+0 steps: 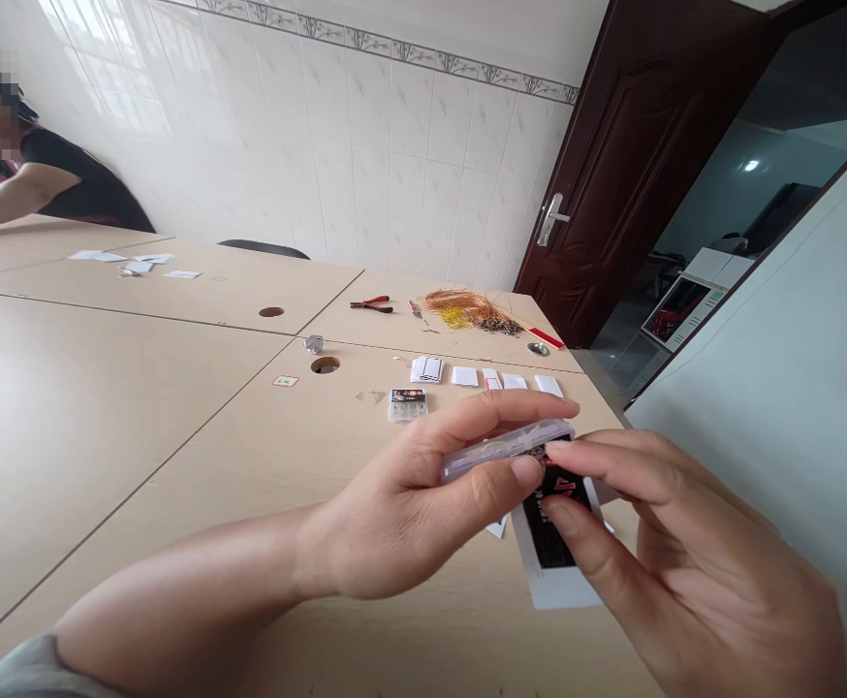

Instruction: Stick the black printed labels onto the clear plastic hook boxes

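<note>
So the person's right hand (pixel 692 562) has a black-and-white printed card with red lettering (pixel 555 533) pinched between thumb and fingertips, white end hanging down. Left hand (pixel 401 509) is wrapped around a flat clear plastic case (pixel 492 453), fingers over the top, thumb along the near side, thumb tip right by the card. Both are up above the pale wood-look desk (pixel 140 407), with the card's top end at the case's near side; can't tell if it's tucked in or just up against it. Looks to me like the step in hand is lining up card and case, so the next move probably calls for a steady left grip and some fussy fingertip work on the right. A bit further out there's a flat clear case with a black label (pixel 408 405) lying on the desk, and just past it a stack of white rectangular cards (pixel 427 370) in a row with a few more. Beyond those sit red-handled pliers (pixel 372 304) and a tangled heap of copper-coloured strands (pixel 467 305). Way off at the far left, a co-worker in a dark top (pixel 85 184) leans over the desk.
</note>
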Demonstrator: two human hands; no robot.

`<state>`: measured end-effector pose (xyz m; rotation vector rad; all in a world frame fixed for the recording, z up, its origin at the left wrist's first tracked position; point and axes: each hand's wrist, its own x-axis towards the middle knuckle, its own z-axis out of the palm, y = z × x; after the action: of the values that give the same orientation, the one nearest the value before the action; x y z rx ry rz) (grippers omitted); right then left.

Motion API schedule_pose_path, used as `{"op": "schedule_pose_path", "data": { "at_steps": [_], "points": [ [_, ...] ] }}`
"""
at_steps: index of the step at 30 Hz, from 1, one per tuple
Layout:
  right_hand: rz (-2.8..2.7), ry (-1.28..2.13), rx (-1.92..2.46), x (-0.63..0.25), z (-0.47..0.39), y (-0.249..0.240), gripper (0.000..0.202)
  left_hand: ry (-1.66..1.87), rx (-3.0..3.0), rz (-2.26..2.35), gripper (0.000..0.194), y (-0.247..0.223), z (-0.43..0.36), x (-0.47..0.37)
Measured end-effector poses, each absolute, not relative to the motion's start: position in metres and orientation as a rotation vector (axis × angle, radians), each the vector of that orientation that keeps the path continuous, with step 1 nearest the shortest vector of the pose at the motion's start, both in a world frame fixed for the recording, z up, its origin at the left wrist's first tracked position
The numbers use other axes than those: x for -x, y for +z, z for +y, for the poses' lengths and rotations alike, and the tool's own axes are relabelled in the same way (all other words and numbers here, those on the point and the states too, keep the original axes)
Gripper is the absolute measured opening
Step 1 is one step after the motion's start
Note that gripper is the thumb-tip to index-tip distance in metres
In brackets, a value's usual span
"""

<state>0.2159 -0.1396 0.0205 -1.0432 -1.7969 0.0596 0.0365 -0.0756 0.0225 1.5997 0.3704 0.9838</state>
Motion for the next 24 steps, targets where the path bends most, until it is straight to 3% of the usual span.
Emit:
{"op": "schedule_pose_path", "data": {
  "at_steps": [24],
  "points": [
    [-1.813,0.025,1.066,-0.2163,-0.1399,0.0215,0.021,0.991,-1.593,0.384,0.025,0.0220,-0.0752,-0.0356]
  ]
}}
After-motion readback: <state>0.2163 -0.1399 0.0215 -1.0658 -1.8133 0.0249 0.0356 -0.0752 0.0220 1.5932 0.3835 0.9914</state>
